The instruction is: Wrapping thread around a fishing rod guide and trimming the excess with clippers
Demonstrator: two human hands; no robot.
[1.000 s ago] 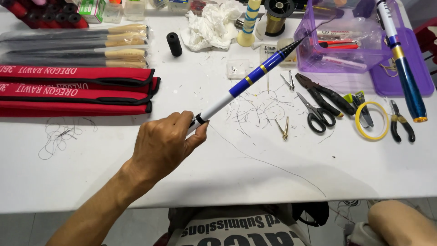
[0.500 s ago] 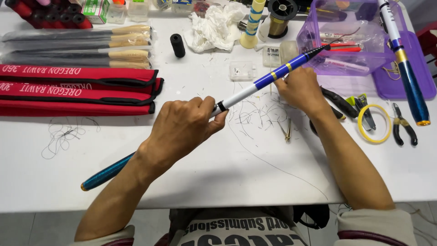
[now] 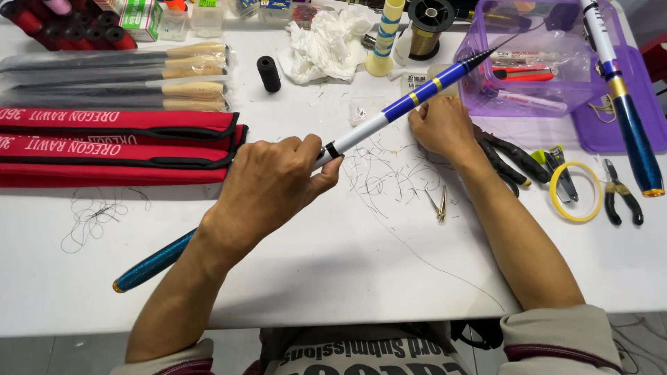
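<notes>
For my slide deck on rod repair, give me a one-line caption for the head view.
Left hand grips a blue-and-white fishing rod while the right hand steadies it over a white table.

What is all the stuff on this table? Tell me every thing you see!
fishing rod: 1, blue and white, held slanting over the table
second rod: 1, blue with gold rings, far right
red cases: a stack, left side
bagged rods: several, dark with tan handles, above the cases
black spool: 1, top middle
crumpled tissue: 1, white, top middle
purple box: 1, see-through, top right
yellow tape ring: 1, right side
pliers: 1, black handles, far right
loose thread: thin tangles, on the white table
left hand: grips the rod's middle
right hand: touches the rod further up
</notes>
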